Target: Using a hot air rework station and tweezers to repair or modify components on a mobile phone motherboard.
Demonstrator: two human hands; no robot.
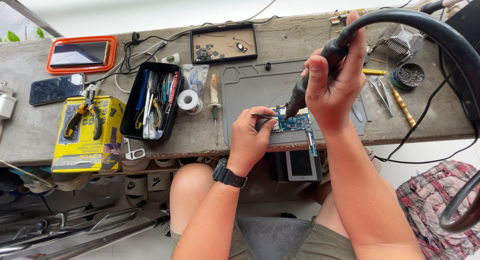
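A blue circuit board (296, 123) lies at the near edge of a dark grey work mat (255, 87). My left hand (248, 139) pinches thin metal tweezers (264, 115) whose tips touch the board's left side. My right hand (334, 82) grips a black hot-air handpiece (320, 65) with a thick black hose (425, 27). Its nozzle points down at the board's upper left, just right of the tweezer tips. A black watch sits on my left wrist.
A black tool tray (150, 101), solder spool (188, 99), wooden-handled tool (214, 97), yellow box with pliers (89, 132), two phones (56, 88) and a black parts tray (223, 42) lie left. Spare tweezers (381, 92), a tin (408, 75) and a heatsink (403, 39) lie right.
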